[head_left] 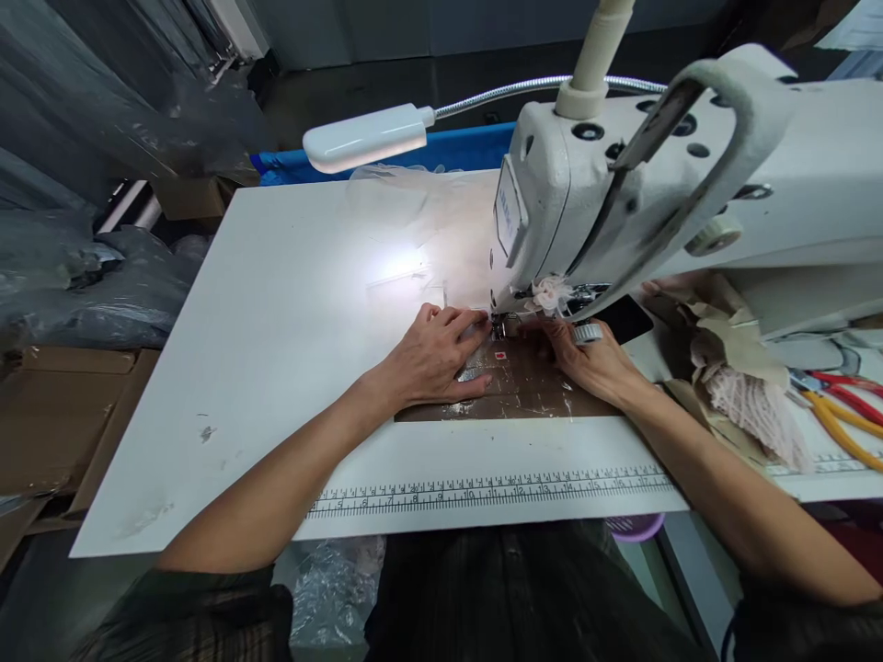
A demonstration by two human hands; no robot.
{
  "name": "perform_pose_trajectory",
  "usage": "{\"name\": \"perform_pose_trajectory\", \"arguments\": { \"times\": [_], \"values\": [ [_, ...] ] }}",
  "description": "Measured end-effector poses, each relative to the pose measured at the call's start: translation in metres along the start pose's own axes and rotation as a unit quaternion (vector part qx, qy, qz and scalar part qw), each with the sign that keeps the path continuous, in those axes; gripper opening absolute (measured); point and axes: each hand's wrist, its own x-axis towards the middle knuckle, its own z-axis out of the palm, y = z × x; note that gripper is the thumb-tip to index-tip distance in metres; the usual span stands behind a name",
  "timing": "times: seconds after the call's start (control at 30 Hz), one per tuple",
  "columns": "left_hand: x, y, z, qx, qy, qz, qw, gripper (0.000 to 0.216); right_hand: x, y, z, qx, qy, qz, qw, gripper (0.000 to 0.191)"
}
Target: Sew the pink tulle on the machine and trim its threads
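Observation:
My left hand [438, 354] lies on the white sewing table [276, 313], fingers stretched toward the needle area of the white sewing machine [621, 184]. Its fingertips press down a thin clear sheet [414, 216] that runs under the presser foot [502, 324]. My right hand [586, 354] rests on the brown plate [524, 391] just right of the needle. Its fingers are curled close under the machine head, and what they pinch is hidden.
A white gooseneck lamp [365, 136] lights the table behind the needle. Red and yellow scissors [838, 409] and beige cloth scraps [738, 386] lie at the right. A printed ruler [483, 492] runs along the front edge. Cardboard boxes [62, 414] and dark plastic bags stand at the left.

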Motion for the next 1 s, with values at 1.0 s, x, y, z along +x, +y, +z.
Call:
{"name": "perform_pose_trajectory", "arguments": {
  "times": [1.0],
  "values": [
    [-0.027,0.043,-0.053,0.036,-0.169,-0.228,0.958,0.042,-0.074,0.031,-0.022,-0.373,0.104,-0.087,0.918,0.039]
  ]
}}
